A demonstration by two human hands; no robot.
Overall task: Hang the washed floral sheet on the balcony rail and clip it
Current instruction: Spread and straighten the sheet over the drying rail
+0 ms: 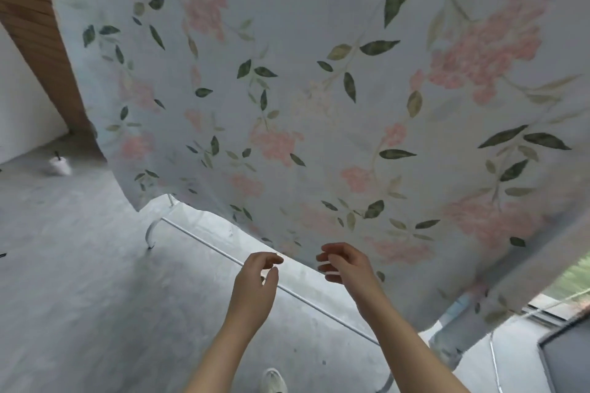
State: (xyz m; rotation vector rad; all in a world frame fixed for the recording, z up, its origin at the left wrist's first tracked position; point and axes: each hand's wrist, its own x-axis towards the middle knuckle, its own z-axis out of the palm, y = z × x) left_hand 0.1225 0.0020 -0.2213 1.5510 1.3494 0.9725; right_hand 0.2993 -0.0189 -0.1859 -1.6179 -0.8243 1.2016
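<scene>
The floral sheet (pixel 319 89), pale blue-white with pink blossoms and green leaves, hangs down in front of me and fills most of the view. Whatever it hangs from is out of sight above. Its lower hem runs slantwise just above my hands. My left hand (pixel 257 281) is raised with loosely curled fingers, its index tip right at the hem, thumb and finger apart. My right hand (pixel 344 265) is held up in front of the sheet's lower edge, fingers loosely curled, with nothing visibly pinched. No clip is visible.
A white metal rack leg (pixel 153 231) and a thin white bar (pixel 306 300) cross the grey concrete floor (pixel 79 297) under the sheet. A wood panel (pixel 35 29) stands upper left, a small white object (pixel 60 166) lies left, a dark frame (pixel 568 357) sits lower right, and my shoe (pixel 273 381) is below.
</scene>
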